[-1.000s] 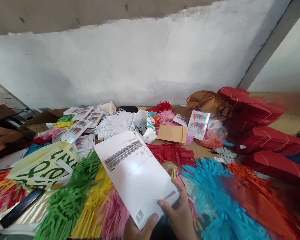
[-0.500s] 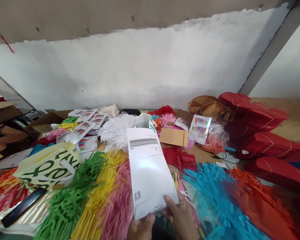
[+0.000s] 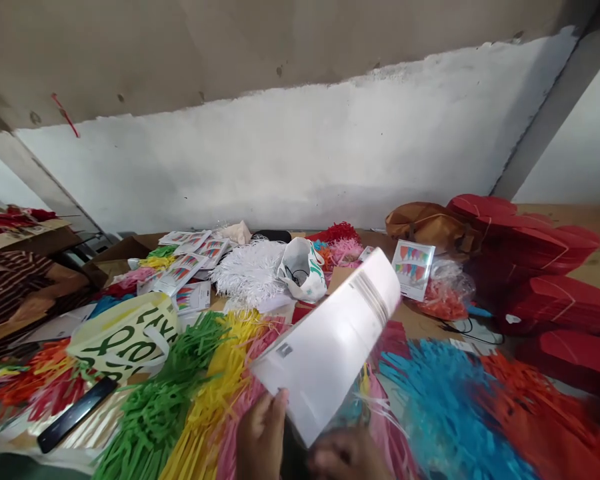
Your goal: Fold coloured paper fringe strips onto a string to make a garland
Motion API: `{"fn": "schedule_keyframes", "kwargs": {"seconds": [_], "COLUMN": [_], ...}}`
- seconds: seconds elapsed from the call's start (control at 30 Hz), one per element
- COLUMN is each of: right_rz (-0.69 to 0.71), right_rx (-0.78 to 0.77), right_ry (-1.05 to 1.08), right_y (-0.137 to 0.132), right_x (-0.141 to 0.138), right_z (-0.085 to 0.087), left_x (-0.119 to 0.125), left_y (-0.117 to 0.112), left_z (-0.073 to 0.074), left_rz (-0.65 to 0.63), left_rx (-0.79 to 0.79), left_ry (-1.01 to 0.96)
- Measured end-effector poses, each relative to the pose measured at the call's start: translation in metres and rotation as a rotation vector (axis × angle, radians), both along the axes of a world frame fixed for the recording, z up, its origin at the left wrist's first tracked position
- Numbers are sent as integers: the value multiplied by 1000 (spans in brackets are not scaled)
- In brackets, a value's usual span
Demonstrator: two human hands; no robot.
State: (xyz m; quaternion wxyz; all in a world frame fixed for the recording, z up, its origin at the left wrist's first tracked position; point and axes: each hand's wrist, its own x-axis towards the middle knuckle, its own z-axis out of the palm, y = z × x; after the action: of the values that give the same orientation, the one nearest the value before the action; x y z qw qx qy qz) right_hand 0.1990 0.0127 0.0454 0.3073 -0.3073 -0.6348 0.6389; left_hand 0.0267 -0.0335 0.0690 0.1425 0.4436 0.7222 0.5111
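Note:
A white sheet of paper with a barcode (image 3: pixel 330 347) is tilted up to the right above the table, over piles of fringed paper strips. My left hand (image 3: pixel 260 433) grips its lower left edge, thumb on top. My right hand (image 3: pixel 347 460) is blurred at the bottom edge, under the sheet's lower corner, and seems to touch it. Green (image 3: pixel 155 407), yellow (image 3: pixel 215 387) and pink (image 3: pixel 240 407) fringe piles lie to the left of the sheet, a blue one (image 3: pixel 430 400) to the right.
Orange-red fringe (image 3: pixel 540 413) and stacked red folded pieces (image 3: pixel 545 267) fill the right. White fringe (image 3: pixel 247 270), a white plastic bag (image 3: pixel 303 270), printed packets (image 3: pixel 413 267), a brown bag (image 3: pixel 430 223) sit further back. A black phone (image 3: pixel 75 413) lies at left. Another person's striped sleeve (image 3: pixel 10 287) shows far left.
The sheet has swung from pointing away from me to tilting up and to the right. My left hand has moved up its edge. The camera has tipped upward and shifted right.

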Motion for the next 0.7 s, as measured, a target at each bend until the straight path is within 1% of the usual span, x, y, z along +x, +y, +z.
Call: {"fn": "schedule_keyframes", "kwargs": {"seconds": [0.03, 0.07, 0.1, 0.13, 0.17, 0.2, 0.23, 0.27, 0.3, 0.33, 0.37, 0.4, 0.43, 0.47, 0.5, 0.57, 0.63, 0.7], "right_rz": [30, -41, -140, -242, -307, -247, -84, 32, 99, 95, 23, -83, -169, -222, -255, -293, -321, -355], "right_rx": [230, 489, 690, 849, 918, 909, 831, 715, 586, 462, 351, 254, 170, 90, 16, -101, -173, -202], "right_ry": [-51, -48, -72, -93, -137, -154, -167, -163, -139, -103, -56, -3, 47, 92, 131, 194, 235, 253], "right_y": [6, 12, 20, 29, 38, 47, 56, 65, 72, 78, 83, 87, 89, 90, 90, 87, 82, 79], "right_x": [11, 21, 28, 32, 32, 29, 25, 19, 15, 12, 10, 11, 11, 13, 14, 15, 16, 17], "right_z": [14, 31, 51, 72, 91, 108, 121, 128, 130, 127, 119, 109, 96, 82, 68, 44, 27, 16], "left_x": [-13, -24, -32, -36, -37, -35, -31, -28, -25, -23, -23, -23, -24, -23, -22, -15, -6, 2], "left_y": [2, 4, 7, 10, 13, 17, 19, 20, 19, 17, 15, 12, 10, 8, 8, 9, 11, 13], "left_z": [17, 35, 53, 71, 87, 101, 111, 117, 118, 115, 108, 98, 86, 73, 61, 43, 37, 39], "left_rz": [-76, -178, -304, -438, -546, -677, -732, -725, -676, -596, -511, -452, -414, -369, -304, -262, -273, -256], "left_rx": [-20, -20, -24, -56, -97, -115, -119, -109, -77, -29, 24, 83, 138, 158, 179, 180, 168, 161], "left_ry": [162, 347, 542, 702, 807, 862, 883, 861, 795, 695, 572, 429, 303, 217, 117, -22, -105, -164]}}
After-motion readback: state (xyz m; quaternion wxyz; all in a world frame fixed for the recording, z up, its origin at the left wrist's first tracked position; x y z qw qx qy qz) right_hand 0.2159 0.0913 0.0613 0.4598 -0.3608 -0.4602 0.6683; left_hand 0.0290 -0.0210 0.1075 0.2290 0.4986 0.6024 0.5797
